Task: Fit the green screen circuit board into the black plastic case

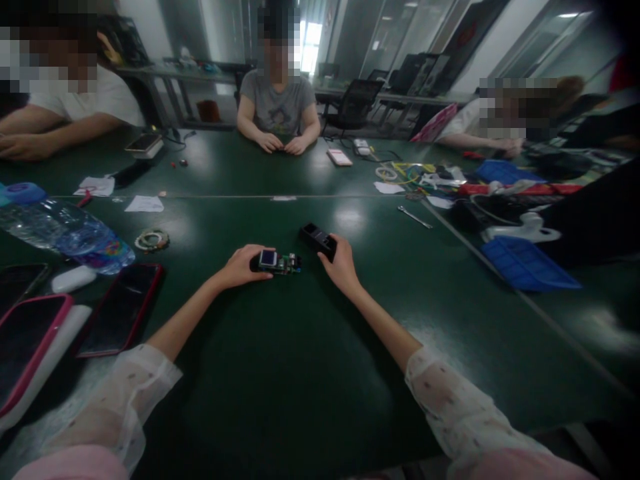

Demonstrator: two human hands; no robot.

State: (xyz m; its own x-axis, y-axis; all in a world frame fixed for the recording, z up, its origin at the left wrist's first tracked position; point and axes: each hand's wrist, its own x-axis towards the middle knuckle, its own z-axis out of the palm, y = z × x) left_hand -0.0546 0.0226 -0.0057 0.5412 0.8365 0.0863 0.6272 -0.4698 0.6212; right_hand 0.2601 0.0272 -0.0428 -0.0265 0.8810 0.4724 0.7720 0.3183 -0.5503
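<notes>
Between the thumb and fingers of my left hand is a small circuit board with a screen. Its square display faces up, and green board with small parts shows toward the right end. My right hand is closed around the near end of a black plastic case, which is tilted with its far end pointing up and left. A short gap separates the case from the board. Both hands are over the dark green table.
At the left lie a water bottle, a red-edged phone, a pink-cased phone and a bracelet. A wrench and a blue tray are at the right. Several people sit around the table.
</notes>
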